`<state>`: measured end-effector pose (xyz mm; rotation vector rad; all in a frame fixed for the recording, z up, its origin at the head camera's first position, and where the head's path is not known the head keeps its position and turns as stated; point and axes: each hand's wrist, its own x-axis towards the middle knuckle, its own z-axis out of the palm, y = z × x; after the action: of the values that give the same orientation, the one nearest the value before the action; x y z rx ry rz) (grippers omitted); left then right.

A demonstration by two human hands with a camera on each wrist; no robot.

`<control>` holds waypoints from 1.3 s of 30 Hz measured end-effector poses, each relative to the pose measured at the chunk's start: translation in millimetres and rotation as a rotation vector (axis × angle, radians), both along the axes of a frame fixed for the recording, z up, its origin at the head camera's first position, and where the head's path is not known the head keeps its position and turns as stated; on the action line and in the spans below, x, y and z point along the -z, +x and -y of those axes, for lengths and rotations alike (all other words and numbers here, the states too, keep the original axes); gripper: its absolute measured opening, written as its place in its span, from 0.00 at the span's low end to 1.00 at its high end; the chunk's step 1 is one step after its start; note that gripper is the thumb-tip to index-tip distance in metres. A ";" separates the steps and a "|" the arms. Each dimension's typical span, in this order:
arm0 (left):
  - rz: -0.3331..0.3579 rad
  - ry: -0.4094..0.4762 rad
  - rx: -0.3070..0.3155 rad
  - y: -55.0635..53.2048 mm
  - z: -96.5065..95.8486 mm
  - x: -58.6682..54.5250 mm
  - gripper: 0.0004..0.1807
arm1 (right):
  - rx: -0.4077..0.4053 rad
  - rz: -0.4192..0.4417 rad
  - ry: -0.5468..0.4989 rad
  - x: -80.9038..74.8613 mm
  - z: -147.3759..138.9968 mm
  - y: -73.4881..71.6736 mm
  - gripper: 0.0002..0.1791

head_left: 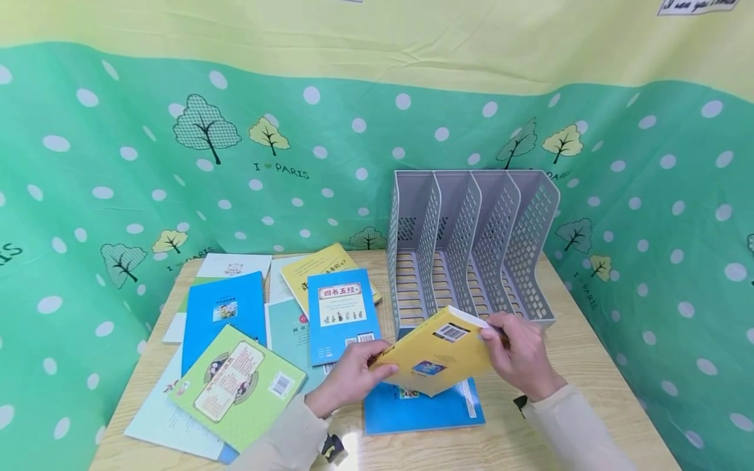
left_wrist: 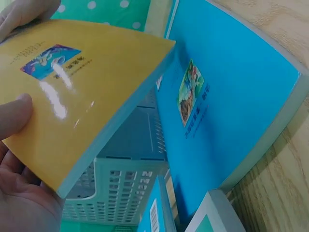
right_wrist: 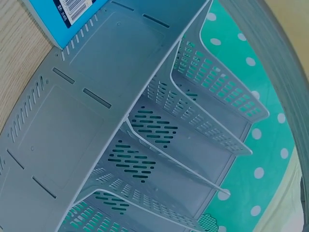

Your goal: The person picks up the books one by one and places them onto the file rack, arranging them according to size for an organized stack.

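Observation:
A yellow book (head_left: 438, 353) is held up in front of the grey file rack, its back cover with barcode facing me. My left hand (head_left: 357, 377) pinches its left corner, thumb on the cover and fingers behind. At the opposite end my right hand (head_left: 521, 350) grips the book by its upper right edge. In the left wrist view the yellow book (left_wrist: 91, 82) tilts over a blue book (left_wrist: 227, 96). That blue book (head_left: 424, 412) lies on the table beneath it. The right wrist view shows mostly the rack (right_wrist: 159, 130) and a blurred book edge (right_wrist: 270, 72).
The grey rack (head_left: 471, 176) with upright dividers stands at the back right of the wooden table (head_left: 589, 399). Left of it several books overlap, among them a blue book (head_left: 344, 340), a green book (head_left: 259, 379) and a yellow book (head_left: 326, 258). A patterned curtain (head_left: 330, 131) hangs behind.

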<state>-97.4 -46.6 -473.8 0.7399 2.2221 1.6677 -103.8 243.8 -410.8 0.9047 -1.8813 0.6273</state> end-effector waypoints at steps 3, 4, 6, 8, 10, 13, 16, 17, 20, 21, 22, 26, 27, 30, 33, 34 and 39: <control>-0.036 -0.002 -0.031 0.2 1.1 -2.1 0.11 | -0.005 0.001 -0.002 1.0 0.0 -0.5 0.27; -0.046 0.000 -0.041 0.4 1.6 -3.1 0.11 | -0.009 -0.001 -0.006 1.3 0.3 -0.8 0.27; -0.067 0.008 -0.057 0.4 2.8 -5.4 0.10 | -0.016 -0.005 -0.015 1.3 1.1 -1.0 0.27; -0.094 0.017 -0.071 0.4 4.0 -7.4 0.10 | -0.025 -0.006 -0.026 1.6 1.9 -1.2 0.27; -0.124 0.022 -0.086 0.2 5.3 -9.3 0.09 | -0.030 -0.003 -0.034 2.0 2.5 -1.2 0.26; -0.185 0.033 -0.107 -0.4 7.2 -12.3 0.08 | -0.030 0.012 -0.034 3.9 2.0 -1.2 0.26; -0.224 0.027 -0.123 -1.1 9.1 -17.2 0.07 | -0.021 0.031 -0.019 6.4 -0.1 -1.5 0.26; -0.230 0.025 -0.123 -1.2 9.6 -19.2 0.07 | -0.021 0.038 -0.017 7.0 -1.1 -1.7 0.26; -0.263 0.002 -0.124 -1.6 10.6 -26.2 0.07 | -0.023 0.055 -0.011 6.4 -4.0 -1.9 0.27; -0.282 -0.005 -0.123 -1.6 10.6 -28.8 0.07 | -0.020 0.056 -0.010 4.9 -4.8 -1.7 0.27; -0.302 -0.011 -0.126 -1.4 10.6 -31.6 0.07 | -0.019 0.057 -0.011 2.7 -5.4 -1.4 0.28; -0.410 -0.050 -0.125 0.4 9.4 -41.9 0.06 | -0.052 0.047 -0.020 -14.9 -4.3 0.0 0.31; -0.439 -0.064 -0.123 1.1 8.8 -43.7 0.06 | -0.065 0.039 -0.020 -21.1 -2.9 0.3 0.31; -0.512 -0.116 -0.111 4.0 6.8 -49.6 0.06 | -0.124 0.033 -0.005 -41.3 3.8 1.4 0.31; -0.570 -0.177 -0.104 7.0 4.5 -53.9 0.05 | -0.128 0.043 0.071 -59.1 12.8 5.2 0.31; -0.587 -0.194 -0.101 7.8 3.8 -55.8 0.05 | -0.119 0.059 0.112 -63.6 15.9 7.2 0.30; -0.652 -0.277 -0.097 11.2 -0.8 -65.2 0.07 | -0.046 0.215 0.344 -74.3 29.6 19.7 0.28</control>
<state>-86.3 -45.7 -408.6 1.2471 2.8805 1.2181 -84.1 214.2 -336.5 1.1388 -2.2107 0.4481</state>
